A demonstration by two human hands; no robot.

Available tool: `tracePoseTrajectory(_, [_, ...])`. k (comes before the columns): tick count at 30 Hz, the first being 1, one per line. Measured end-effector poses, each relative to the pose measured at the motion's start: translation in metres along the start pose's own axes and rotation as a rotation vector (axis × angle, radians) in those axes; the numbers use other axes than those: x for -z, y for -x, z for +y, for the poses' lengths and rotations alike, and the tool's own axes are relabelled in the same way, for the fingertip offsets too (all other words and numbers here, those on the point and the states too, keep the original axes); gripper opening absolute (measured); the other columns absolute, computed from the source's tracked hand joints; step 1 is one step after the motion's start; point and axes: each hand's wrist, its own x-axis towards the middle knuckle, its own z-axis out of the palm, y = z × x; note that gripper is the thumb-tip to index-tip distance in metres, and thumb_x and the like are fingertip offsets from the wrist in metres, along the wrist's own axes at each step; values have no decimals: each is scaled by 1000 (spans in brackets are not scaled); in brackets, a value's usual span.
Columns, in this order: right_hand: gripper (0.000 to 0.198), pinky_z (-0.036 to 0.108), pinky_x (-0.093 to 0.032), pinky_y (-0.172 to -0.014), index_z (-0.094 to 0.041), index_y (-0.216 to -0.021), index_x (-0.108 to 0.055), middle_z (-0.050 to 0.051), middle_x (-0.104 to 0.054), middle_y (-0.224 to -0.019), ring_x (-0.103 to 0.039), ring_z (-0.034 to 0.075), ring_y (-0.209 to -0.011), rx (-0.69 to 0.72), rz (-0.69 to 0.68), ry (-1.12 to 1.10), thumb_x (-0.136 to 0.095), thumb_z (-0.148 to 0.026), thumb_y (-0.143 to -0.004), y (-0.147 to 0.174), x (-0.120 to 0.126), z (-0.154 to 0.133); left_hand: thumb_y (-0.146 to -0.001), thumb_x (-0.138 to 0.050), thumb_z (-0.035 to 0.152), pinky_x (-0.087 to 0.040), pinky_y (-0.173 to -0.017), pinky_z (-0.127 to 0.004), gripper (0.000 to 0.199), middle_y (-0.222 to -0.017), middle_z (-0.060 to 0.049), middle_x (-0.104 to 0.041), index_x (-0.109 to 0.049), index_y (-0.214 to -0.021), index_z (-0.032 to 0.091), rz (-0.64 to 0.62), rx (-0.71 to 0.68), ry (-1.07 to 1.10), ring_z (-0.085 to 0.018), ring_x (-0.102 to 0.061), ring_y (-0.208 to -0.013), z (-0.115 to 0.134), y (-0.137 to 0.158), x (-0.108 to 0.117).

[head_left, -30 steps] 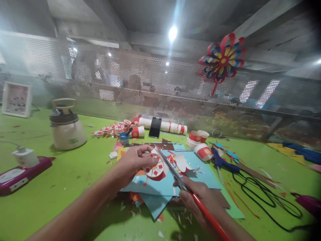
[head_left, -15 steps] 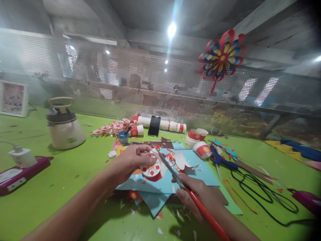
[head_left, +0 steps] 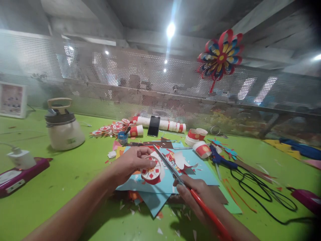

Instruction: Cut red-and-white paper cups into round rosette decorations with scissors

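My left hand (head_left: 138, 161) grips a round paper cup base (head_left: 150, 173), white with red diamond shapes and a red rim, thumb on its face and fingers behind. Red-handled scissors (head_left: 173, 171) are in my right hand (head_left: 192, 187), their blades pointing up and away beside the right edge of the cup base. Whether the blades touch the paper I cannot tell. Light blue paper sheets (head_left: 130, 183) lie under both hands. A curled white paper piece (head_left: 182, 161) and red scraps rest on them, just right of the blades.
Cut cup pieces (head_left: 202, 149) and a blue glue gun (head_left: 222, 159) with a looping black cord lie to the right. Behind are a phone (head_left: 153, 126), a long white tube of cups (head_left: 170, 125) and a blue jar (head_left: 122, 137). A large bottle (head_left: 65, 129) and power strip (head_left: 23, 175) stand left.
The cup base has turned a little in my left hand, and the scissor blades have shifted slightly. Both hands keep their holds.
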Motion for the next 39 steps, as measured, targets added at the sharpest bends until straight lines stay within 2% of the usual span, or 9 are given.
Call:
tracePoseTrajectory(5, [38, 24, -38, -49, -19, -74, -58, -2, -52, -58, -48, 13, -52, -51, 48, -91, -43, -50, -91, -7, 1, 5, -62, -80, 27, -30, -46, -21, 27, -61, -3, -62, -64, -76, 10, -22, -8, -41, -8, -49, -49, -3, -2, 5])
tracePoseTrajectory(9, [38, 24, -40, -49, -20, -68, -49, -2, -52, -60, -53, 14, -54, -143, 64, -217, -50, -51, -89, -15, 8, 8, -65, -79, 26, -37, -53, -23, 28, -69, -4, -65, -65, -84, 11, -46, 2, -13, -10, -54, -56, -9, -5, 4])
tracePoseTrajectory(14, [18, 30, -49, -71, -19, -96, -57, 1, -61, -83, -60, 16, -74, -9, 26, -461, -57, -36, -88, -27, 17, -1, -63, -81, 23, -37, -57, -22, 33, -74, -2, -64, -66, -90, 13, -116, 35, 35, -9, -53, -60, -12, -8, -8])
tracePoseTrajectory(17, [11, 32, -49, -74, -19, -92, -59, 1, -61, -84, -59, 16, -76, 74, -25, -544, -57, -30, -88, -34, 14, -10, -61, -82, 24, -38, -59, -23, 35, -76, -3, -65, -67, -90, 12, -118, 35, 20, -10, -54, -62, -10, -9, -15])
tracePoseTrajectory(21, [15, 35, -48, -81, -21, -96, -61, 2, -64, -91, -60, 19, -87, 80, -10, -605, -59, -33, -88, -36, 7, -17, -61, -82, 28, -39, -61, -25, 34, -73, -3, -65, -68, -87, 12, -65, 18, -52, -11, -55, -61, -8, -8, -17])
tracePoseTrajectory(23, [18, 34, -49, -78, -21, -97, -61, 1, -65, -90, -61, 19, -84, 53, 19, -602, -64, -33, -84, -36, 4, -17, -62, -81, 30, -40, -63, -27, 32, -74, -4, -66, -69, -87, 13, -67, -12, -96, -13, -56, -63, -8, -9, -17])
tracePoseTrajectory(28, [20, 30, -47, -63, -21, -94, -57, -4, -60, -69, -58, 15, -62, -66, 45, -664, -66, -32, -81, -35, -3, -12, -62, -81, 28, -39, -59, -25, 25, -64, -1, -64, -71, -80, 13, 1, -30, -154, -11, -53, -57, -12, -13, -22])
tracePoseTrajectory(34, [24, 33, -49, -72, -19, -100, -59, -2, -60, -70, -61, 19, -71, -83, 94, -711, -66, -30, -79, -36, -6, -8, -67, -78, 35, -46, -62, -26, 31, -74, -5, -67, -70, -85, 11, 6, 47, 24, -14, -60, -66, -17, -13, -24])
tracePoseTrajectory(39, [23, 32, -48, -73, -19, -97, -60, 2, -63, -85, -59, 19, -80, -82, 120, -657, -66, -33, -80, -34, -3, -9, -66, -78, 29, -48, -53, -23, 28, -70, -5, -67, -70, -85, 10, -3, 39, 175, -10, -57, -55, -19, -10, -20])
